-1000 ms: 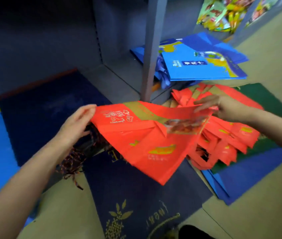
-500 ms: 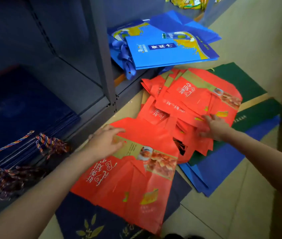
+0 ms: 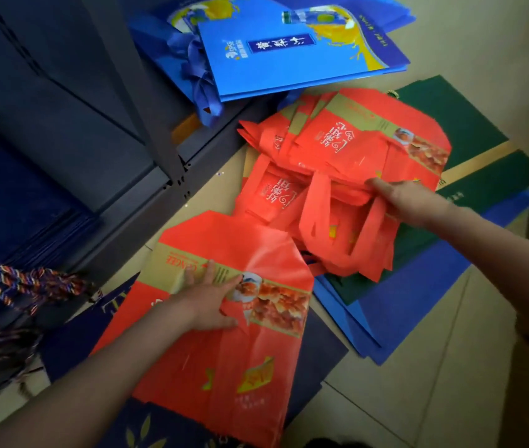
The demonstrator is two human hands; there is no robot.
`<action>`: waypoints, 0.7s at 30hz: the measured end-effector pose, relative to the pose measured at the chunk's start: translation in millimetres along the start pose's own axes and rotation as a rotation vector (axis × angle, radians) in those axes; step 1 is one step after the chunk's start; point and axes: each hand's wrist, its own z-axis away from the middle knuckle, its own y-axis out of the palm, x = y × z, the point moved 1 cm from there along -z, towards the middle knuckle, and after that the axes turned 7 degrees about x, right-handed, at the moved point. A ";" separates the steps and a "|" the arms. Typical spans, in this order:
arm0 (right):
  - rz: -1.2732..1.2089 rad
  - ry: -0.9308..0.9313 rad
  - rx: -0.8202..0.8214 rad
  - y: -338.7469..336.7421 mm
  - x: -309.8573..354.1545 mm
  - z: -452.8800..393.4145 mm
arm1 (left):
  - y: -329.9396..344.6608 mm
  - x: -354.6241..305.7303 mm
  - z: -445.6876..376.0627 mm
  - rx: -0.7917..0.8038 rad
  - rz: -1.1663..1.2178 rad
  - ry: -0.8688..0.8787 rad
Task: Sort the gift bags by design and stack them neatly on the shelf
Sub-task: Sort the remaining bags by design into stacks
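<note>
so your left hand lies flat, fingers straight, pressing the single red bag onto the floor, on top of a navy bag. its long axis runs from near the shelf post down toward you. your right hand is on the red bag pile, up and right of the flat bag and just beside it, fingers over a folded edge near the handle loops; can't tell if it's pinching or just resting. right hand is the nearer one for the next red bag, i'd guess. red bags: thin fabric look, gold band, food photo, white script, floppy handles, pile messy and fanned. blue bags sit stacked on the shelf's low board, green bags under the pile. nothing red is on the shelf yet.
</note>
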 end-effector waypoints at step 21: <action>-1.212 0.596 -0.307 39.6 13.0 45.5 | -54.9 -25.9 30.7 -0.702 0.051 0.140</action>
